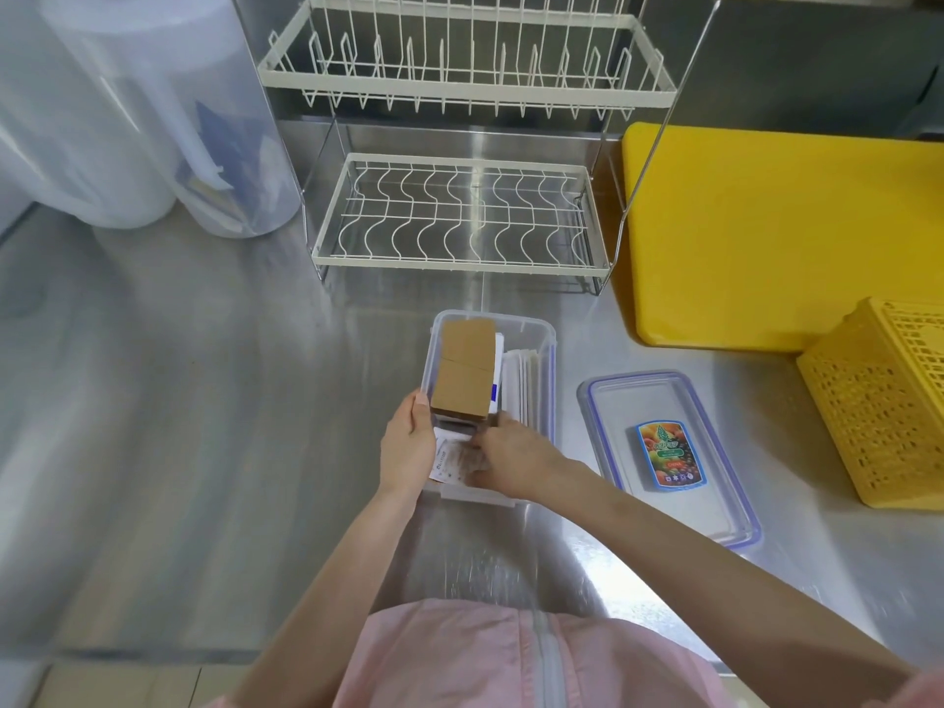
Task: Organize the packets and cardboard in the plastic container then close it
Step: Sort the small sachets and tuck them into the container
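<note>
A clear plastic container [541, 330] stands open on the steel counter in front of me. A stack of brown cardboard [466, 367] lies along its left side, and white packets [521, 380] stand on edge to the right. My left hand [408, 444] grips the near end of the cardboard stack at the container's left wall. My right hand [511, 454] reaches in at the near end, fingers closed on printed packets [449, 459] under the cardboard. The container's lid [669, 452], clear with a blue seal and a colourful label, lies flat to the right.
A white wire dish rack [459, 217] stands behind the container. A yellow cutting board [781, 232] and a yellow perforated basket [883, 401] sit at the right. Large translucent tubs [153, 120] occupy the back left. The counter's front edge is near my body.
</note>
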Demonstrator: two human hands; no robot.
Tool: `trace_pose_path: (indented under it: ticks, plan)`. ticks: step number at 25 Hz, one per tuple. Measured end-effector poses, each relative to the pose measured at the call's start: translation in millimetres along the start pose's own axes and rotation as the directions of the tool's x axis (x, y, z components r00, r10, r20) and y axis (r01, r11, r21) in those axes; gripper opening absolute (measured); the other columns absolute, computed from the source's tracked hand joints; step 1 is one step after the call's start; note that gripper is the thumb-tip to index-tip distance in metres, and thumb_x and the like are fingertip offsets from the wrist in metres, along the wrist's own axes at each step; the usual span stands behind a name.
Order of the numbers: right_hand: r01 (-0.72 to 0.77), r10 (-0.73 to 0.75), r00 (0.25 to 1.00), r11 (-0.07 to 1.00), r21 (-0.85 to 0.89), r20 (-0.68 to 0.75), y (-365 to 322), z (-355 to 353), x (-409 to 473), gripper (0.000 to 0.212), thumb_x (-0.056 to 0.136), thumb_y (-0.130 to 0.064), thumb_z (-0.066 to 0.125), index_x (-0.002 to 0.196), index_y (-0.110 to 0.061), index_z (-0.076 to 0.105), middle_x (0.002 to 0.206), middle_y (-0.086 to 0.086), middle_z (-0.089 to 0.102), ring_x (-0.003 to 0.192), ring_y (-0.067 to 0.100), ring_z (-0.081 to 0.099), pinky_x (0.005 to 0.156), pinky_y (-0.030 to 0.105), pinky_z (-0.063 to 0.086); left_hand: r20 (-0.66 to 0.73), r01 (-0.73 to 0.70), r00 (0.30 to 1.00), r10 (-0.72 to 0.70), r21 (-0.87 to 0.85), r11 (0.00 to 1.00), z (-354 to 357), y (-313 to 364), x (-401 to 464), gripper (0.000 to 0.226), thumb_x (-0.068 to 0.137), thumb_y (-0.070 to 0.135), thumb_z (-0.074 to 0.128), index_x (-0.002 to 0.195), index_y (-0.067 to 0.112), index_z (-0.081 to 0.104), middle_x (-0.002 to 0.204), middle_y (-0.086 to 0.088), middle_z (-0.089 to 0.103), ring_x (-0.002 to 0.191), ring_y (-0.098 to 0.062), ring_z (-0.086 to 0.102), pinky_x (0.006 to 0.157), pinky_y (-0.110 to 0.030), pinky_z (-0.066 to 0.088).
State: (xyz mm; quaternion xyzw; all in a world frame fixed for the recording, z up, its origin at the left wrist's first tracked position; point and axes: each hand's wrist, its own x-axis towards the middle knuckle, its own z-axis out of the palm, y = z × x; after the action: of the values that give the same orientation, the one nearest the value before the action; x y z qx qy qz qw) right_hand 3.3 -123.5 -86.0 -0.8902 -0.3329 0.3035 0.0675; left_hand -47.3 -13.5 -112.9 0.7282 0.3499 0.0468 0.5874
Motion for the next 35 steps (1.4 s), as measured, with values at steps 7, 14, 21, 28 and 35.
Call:
trace_pose_path:
  ticks: [7,14,21,28,35]
  plan:
    - [-0.011,0.013,0.999,0.999,-0.045,0.051,1.3,-0.5,1.0,0.05,0.083,-0.028,0.057,0.128,-0.012,0.041,0.13,0.012,0.047,0.107,0.031,0.055,0.082,0.037,0.047,0.007,-0.026,1.0,0.026,-0.009,1.0,0.5,-1.4,-3.1,0.039,0.098,0.028,0.024,0.126,0.018,0.049,0.127,-0.004,0.056,0.118,-0.019,0.049,0.102,-0.032,0.035]
    - [-0.024,0.026,0.999,0.999,-0.027,0.039,1.6,-0.6,-0.6,0.05,0.082,-0.026,0.058,0.128,-0.014,0.041,0.13,0.012,0.048,0.107,0.03,0.056,0.085,0.039,0.049,-0.003,-0.015,1.0,0.015,0.016,1.0,1.7,-2.0,-2.7,0.041,0.098,0.028,0.024,0.129,0.014,0.046,0.131,-0.008,0.054,0.122,-0.023,0.048,0.108,-0.042,0.035]
    - [-0.041,0.038,0.994,0.999,0.031,0.107,0.7,-3.4,1.3,0.046,0.082,-0.025,0.058,0.122,-0.01,0.042,0.108,0.013,0.062,0.094,0.027,0.06,0.068,0.03,0.045,0.003,-0.026,1.0,0.026,0.013,1.0,1.0,-0.5,-4.5,0.038,0.098,0.027,0.024,0.125,0.016,0.048,0.118,0.0,0.055,0.108,-0.014,0.048,0.097,-0.029,0.035]
    - [0.029,-0.039,0.996,0.993,0.114,0.085,0.1,-3.7,0.3,0.027,0.083,-0.024,0.053,0.104,-0.008,0.056,0.108,0.013,0.06,0.085,0.025,0.057,0.064,0.031,0.043,0.0,-0.023,1.0,0.023,0.005,1.0,1.0,1.8,-6.0,0.038,0.098,0.027,0.025,0.125,0.014,0.047,0.11,0.005,0.05,0.103,-0.011,0.045,0.095,-0.027,0.034]
    - [0.075,-0.086,0.996,0.968,0.239,0.032,7.0,-11.8,-3.2,0.026,0.082,-0.02,0.058,0.105,-0.01,0.055,0.106,0.013,0.064,0.084,0.02,0.056,0.073,0.031,0.046,-0.004,-0.001,1.0,0.001,0.01,1.0,1.2,3.4,-7.7,0.037,0.098,0.028,0.025,0.124,0.014,0.048,0.121,-0.005,0.057,0.114,-0.021,0.051,0.1,-0.034,0.039]
